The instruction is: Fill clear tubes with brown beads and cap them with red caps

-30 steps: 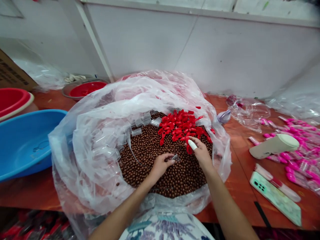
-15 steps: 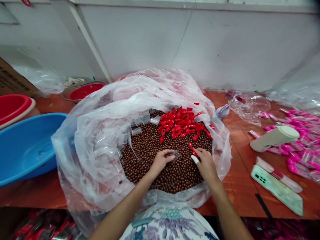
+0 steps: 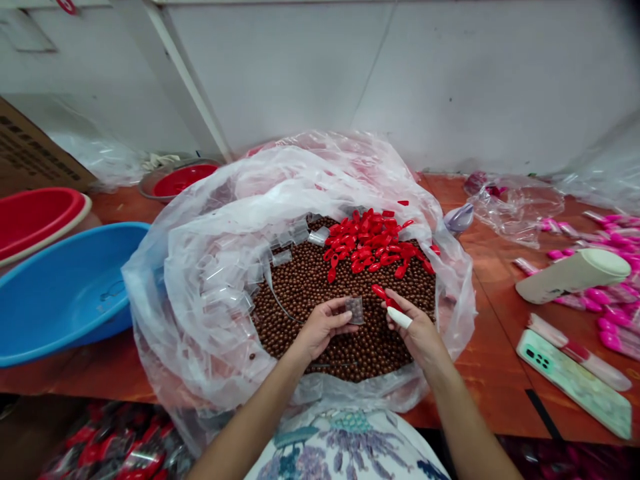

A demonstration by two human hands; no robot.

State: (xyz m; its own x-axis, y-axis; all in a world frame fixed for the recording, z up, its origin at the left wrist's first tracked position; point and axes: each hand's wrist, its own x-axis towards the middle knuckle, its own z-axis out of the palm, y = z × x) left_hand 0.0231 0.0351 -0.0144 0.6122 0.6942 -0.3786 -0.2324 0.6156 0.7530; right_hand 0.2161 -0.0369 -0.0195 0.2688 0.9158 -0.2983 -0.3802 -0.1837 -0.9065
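Dark print runs along the side of the cardboard box (image 3: 30, 150) at the far left, but it is too small and blurred to read. Nothing else carries legible writing.

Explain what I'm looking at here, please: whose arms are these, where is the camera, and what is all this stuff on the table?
There is no machine: a person works with bare hands, and the one camera sits on their head, looking forward and down, so both arms reach in from the bottom edge. The left hand pinches a small clear container. The right hand, with a white cover on one finger, holds a red cap. Both hover over a big clear plastic bag full of small brown balls, with a heap of red caps and loose clear containers on top. On the reddish table to the left sit a blue basin and a red basin; to the right lie a phone, a cream bottle on its side and pink pieces.
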